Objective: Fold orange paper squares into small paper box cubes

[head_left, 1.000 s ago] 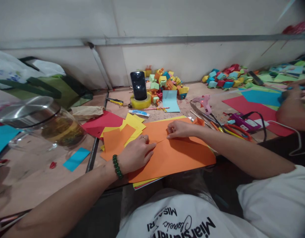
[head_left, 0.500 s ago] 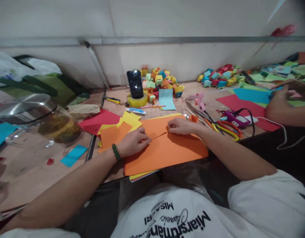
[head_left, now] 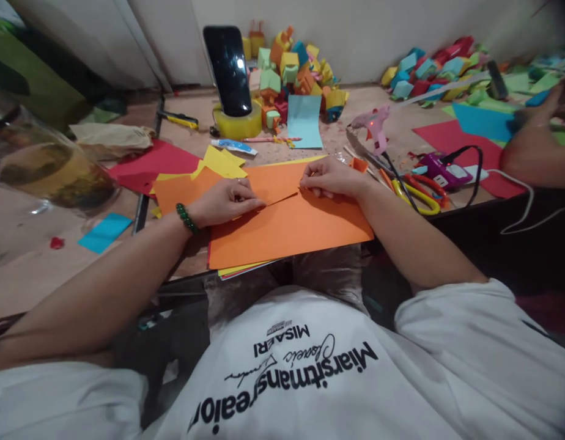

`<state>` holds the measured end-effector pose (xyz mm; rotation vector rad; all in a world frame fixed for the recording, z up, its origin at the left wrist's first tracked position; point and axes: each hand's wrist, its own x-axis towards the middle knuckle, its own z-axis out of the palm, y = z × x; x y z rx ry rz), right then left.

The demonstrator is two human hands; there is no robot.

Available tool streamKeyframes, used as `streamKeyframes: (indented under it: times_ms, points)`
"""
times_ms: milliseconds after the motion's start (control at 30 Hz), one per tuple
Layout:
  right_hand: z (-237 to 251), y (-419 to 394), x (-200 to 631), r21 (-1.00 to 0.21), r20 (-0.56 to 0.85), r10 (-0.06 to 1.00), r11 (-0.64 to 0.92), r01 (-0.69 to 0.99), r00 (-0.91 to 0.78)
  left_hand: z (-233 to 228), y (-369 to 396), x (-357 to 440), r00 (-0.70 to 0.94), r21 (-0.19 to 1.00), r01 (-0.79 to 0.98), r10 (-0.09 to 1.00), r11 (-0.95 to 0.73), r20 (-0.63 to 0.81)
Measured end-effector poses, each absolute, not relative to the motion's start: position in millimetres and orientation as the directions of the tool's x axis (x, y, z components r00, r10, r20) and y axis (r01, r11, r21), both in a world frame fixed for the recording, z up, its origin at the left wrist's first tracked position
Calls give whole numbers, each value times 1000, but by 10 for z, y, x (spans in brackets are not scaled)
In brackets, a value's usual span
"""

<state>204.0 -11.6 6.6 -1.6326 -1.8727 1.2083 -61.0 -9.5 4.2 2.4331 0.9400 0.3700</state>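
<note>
In the head camera's view, the left hand (head_left: 227, 200) and right hand (head_left: 332, 176), apart, each pinch an edge of the orange paper (head_left: 291, 235), which lies atop stacked colored sheets (head_left: 239, 269) at the front of a stained, scrap-strewn tabletop (head_left: 25, 275). Behind them, a smartphone (head_left: 228, 70) stands propped on a yellow tape roll (head_left: 239, 126) beside heaped paper cubes (head_left: 289, 67), before a pale wall (head_left: 365, 30).

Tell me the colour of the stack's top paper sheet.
The top paper sheet is orange, clearest in the head view.
</note>
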Motion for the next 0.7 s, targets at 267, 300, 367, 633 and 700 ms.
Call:
streamKeyframes:
  times_ms: [267,300,367,633,700]
  points:
    - [36,-107,2039,-808,-196,948,-12,589,-250,46,-92,-615,729,543,559,683,-627,39]
    - [34,-105,2041,-811,-196,947,-12,585,-253,48,-91,-618,729,544,560,684,-625,34]
    - [30,-102,2047,-818,-195,945,-8,576,-263,46,-85,-622,729,548,562,684,-620,27]
    - [3,-75,2073,-813,-189,939,14,582,-286,18,-43,-629,718,587,550,695,-594,31]
    - [-1,-74,2079,-816,-178,940,24,577,-291,11,-40,-628,713,594,550,701,-587,33]
